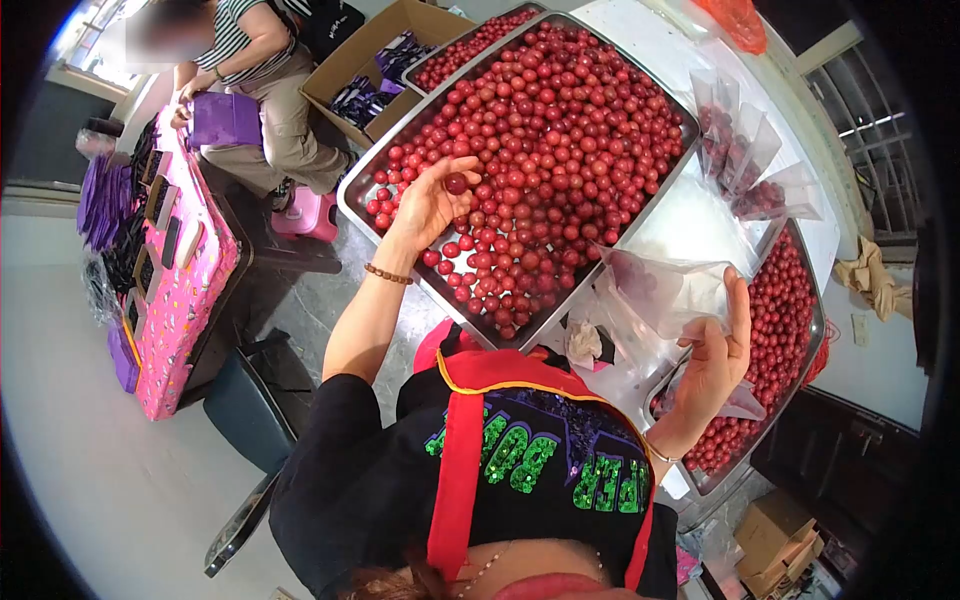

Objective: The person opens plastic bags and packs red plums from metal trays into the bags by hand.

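A large metal tray (643,226) full of small, round, dark red fruits (545,110) lies in front of me. Over its left part, palm turned up, my left hand (440,203) holds one round red fruit (456,184) near the fingertips. To the right of the tray, my right hand (718,350) grips a clear plastic bag (660,295) by its edge, thumb and fingers closed on it. The bag's mouth faces the tray. Under my right arm is a second metal tray (806,385) with more red fruits.
Several clear bags (740,160) with red fruits stand at the right. Another fruit tray (475,48) and a cardboard box (395,20) with purple packets are behind. A seated person (265,90) handles a purple bag (224,120) beside a pink-covered table (170,375). A chair (245,410) stands at left.
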`<move>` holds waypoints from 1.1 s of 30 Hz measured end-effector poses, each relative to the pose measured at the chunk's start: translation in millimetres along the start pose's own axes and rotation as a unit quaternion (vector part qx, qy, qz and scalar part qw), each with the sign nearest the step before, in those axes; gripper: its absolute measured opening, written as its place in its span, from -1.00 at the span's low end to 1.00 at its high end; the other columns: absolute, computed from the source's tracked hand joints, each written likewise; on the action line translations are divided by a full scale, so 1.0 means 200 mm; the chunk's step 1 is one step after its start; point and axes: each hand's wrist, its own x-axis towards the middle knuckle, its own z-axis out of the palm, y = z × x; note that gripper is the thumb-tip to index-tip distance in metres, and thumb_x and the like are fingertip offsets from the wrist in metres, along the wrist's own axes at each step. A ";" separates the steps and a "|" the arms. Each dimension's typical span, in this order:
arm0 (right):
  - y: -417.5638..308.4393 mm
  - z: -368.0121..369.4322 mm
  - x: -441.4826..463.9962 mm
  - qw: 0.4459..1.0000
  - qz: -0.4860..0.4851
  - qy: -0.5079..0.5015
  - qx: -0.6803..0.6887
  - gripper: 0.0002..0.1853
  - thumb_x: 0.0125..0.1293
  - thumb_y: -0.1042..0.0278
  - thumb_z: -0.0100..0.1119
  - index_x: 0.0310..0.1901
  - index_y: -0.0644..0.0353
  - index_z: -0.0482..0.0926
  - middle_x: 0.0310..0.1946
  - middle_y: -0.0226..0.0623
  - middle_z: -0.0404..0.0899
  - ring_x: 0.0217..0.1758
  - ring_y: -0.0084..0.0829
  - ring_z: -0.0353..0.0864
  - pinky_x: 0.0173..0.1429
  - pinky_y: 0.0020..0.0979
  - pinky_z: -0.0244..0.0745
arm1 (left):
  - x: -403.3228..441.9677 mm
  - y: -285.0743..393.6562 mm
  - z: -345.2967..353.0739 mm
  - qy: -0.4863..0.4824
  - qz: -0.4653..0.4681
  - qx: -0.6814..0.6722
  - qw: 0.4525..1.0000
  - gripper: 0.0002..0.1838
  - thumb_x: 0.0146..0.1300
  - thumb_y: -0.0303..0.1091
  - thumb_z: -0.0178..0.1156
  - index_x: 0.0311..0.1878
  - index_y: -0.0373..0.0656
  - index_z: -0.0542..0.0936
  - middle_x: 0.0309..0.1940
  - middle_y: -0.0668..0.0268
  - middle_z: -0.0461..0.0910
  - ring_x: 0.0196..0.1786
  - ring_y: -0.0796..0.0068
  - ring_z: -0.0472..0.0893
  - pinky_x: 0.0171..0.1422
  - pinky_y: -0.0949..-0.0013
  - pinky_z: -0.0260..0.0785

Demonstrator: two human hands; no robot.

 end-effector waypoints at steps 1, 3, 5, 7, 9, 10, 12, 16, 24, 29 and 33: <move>0.01 0.01 0.01 1.000 -0.001 -0.003 0.001 -0.45 0.18 0.63 -0.12 0.27 0.33 0.24 0.25 -0.10 0.29 -0.44 -0.63 0.48 -0.41 -0.61 0.42 | -0.01 0.00 0.01 0.015 0.004 0.004 1.000 -0.62 0.40 -0.19 -0.13 0.06 -0.28 0.45 -0.29 0.28 0.55 -0.37 0.52 0.49 -0.26 0.52 0.38; 0.01 0.00 0.01 1.000 -0.001 0.001 -0.008 -0.46 0.18 0.62 -0.10 0.27 0.33 0.24 0.25 -0.11 0.30 -0.43 -0.63 0.49 -0.41 -0.62 0.41 | -0.02 -0.01 0.00 -0.011 0.016 0.001 1.000 -0.70 0.33 -0.35 -0.03 0.07 -0.27 0.45 -0.24 0.26 0.56 -0.37 0.53 0.51 -0.26 0.53 0.41; 0.00 0.02 0.01 1.000 0.007 0.007 -0.009 -0.45 0.18 0.62 -0.10 0.27 0.33 0.24 0.25 -0.10 0.30 -0.44 -0.63 0.49 -0.41 -0.62 0.41 | -0.01 -0.04 -0.01 -0.001 0.026 0.061 0.998 -0.73 0.29 -0.41 0.04 0.03 -0.24 0.46 -0.28 0.27 0.54 -0.43 0.58 0.48 -0.34 0.57 0.38; -0.01 0.03 0.01 1.000 0.010 0.020 -0.016 -0.45 0.17 0.62 -0.09 0.26 0.33 0.24 0.25 -0.10 0.30 -0.44 -0.63 0.49 -0.40 -0.61 0.42 | -0.02 -0.06 -0.02 0.023 0.004 0.114 0.993 -0.83 0.30 -0.36 0.05 -0.11 -0.20 0.49 -0.45 0.36 0.48 -0.55 0.65 0.38 -0.46 0.61 0.25; -0.01 0.02 0.01 1.000 -0.004 -0.004 -0.007 -0.45 0.17 0.62 -0.09 0.26 0.33 0.24 0.25 -0.10 0.30 -0.45 -0.63 0.49 -0.39 -0.60 0.43 | -0.01 -0.09 -0.05 0.021 -0.005 0.099 0.995 -0.84 0.32 -0.31 0.03 -0.17 -0.18 0.51 -0.48 0.38 0.48 -0.57 0.66 0.37 -0.47 0.62 0.21; -0.02 0.03 0.02 1.000 -0.004 -0.003 -0.008 -0.45 0.17 0.63 -0.10 0.26 0.33 0.25 0.25 -0.10 0.30 -0.46 -0.63 0.49 -0.37 -0.59 0.43 | -0.01 -0.10 -0.07 0.022 -0.008 0.119 0.993 -0.80 0.35 -0.25 0.01 -0.22 -0.17 0.51 -0.47 0.39 0.48 -0.57 0.68 0.37 -0.48 0.62 0.19; -0.02 0.02 0.02 1.000 -0.003 0.003 -0.010 -0.45 0.17 0.64 -0.11 0.26 0.33 0.25 0.25 -0.10 0.30 -0.46 -0.63 0.49 -0.38 -0.59 0.43 | 0.02 -0.16 -0.08 0.051 0.019 0.150 0.987 -0.80 0.34 -0.25 0.02 -0.19 -0.17 0.52 -0.46 0.40 0.48 -0.55 0.69 0.38 -0.47 0.62 0.21; -0.02 0.03 0.02 1.000 0.002 0.007 -0.008 -0.45 0.16 0.64 -0.12 0.26 0.33 0.25 0.25 -0.10 0.30 -0.45 -0.63 0.48 -0.38 -0.59 0.42 | 0.01 -0.19 0.01 0.092 0.082 0.274 0.954 -0.71 0.20 -0.40 0.20 0.00 -0.19 0.49 -0.39 0.46 0.50 -0.47 0.75 0.41 -0.41 0.65 0.26; 0.03 0.02 0.13 0.998 -0.057 0.021 0.022 -0.45 0.21 0.62 -0.10 0.28 0.36 0.19 0.26 -0.12 0.28 -0.42 -0.61 0.50 -0.36 -0.59 0.43 | 0.03 -0.29 0.06 0.057 0.052 0.313 0.947 -0.86 0.33 -0.31 0.02 -0.22 -0.18 0.43 -0.65 0.51 0.32 -0.62 0.78 0.24 -0.57 0.63 0.04; 0.09 0.01 0.25 0.995 -0.062 0.053 0.060 -0.46 0.20 0.67 -0.12 0.27 0.38 0.19 0.25 -0.12 0.29 -0.40 -0.55 0.55 -0.36 -0.58 0.46 | 0.05 -0.28 0.11 0.083 0.046 0.277 0.956 -0.68 0.38 -0.16 -0.10 -0.36 -0.17 0.49 -0.65 0.45 0.40 -0.62 0.70 0.29 -0.52 0.60 0.10; 0.02 0.00 0.26 0.995 -0.052 0.069 0.049 -0.43 0.14 0.70 -0.17 0.27 0.36 0.22 0.24 -0.07 0.30 -0.51 -0.60 0.47 -0.43 -0.61 0.38 | 0.08 -0.28 0.12 0.066 0.010 0.239 0.969 -0.72 0.37 -0.21 -0.09 -0.30 -0.17 0.51 -0.56 0.42 0.47 -0.57 0.70 0.34 -0.50 0.63 0.12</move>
